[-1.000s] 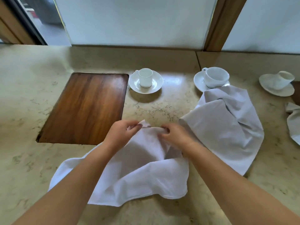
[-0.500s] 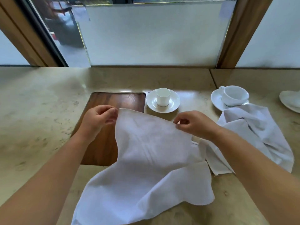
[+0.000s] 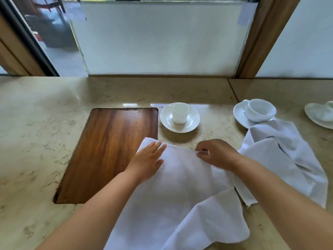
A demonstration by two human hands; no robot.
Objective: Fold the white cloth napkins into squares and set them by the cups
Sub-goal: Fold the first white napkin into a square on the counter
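Observation:
A white cloth napkin (image 3: 173, 193) lies spread and rumpled on the marble counter in front of me. My left hand (image 3: 146, 161) rests flat on its far left corner with straight fingers. My right hand (image 3: 217, 153) pinches the napkin's far edge between thumb and fingers. Beyond the napkin a small white cup (image 3: 180, 112) stands on a saucer (image 3: 167, 121). A second crumpled white napkin (image 3: 286, 159) lies to the right, partly over the saucer of a wider white cup (image 3: 261, 110).
A dark wooden board (image 3: 108, 152) is set into the marble counter (image 3: 36, 141) at the left. A third cup lies tipped on its saucer (image 3: 317, 114) at the far right edge. A frosted window runs along the back.
Both hands lifted the napkin's far edge, drew it apart and laid it back down. My left hand let go and now rests flat on the cloth.

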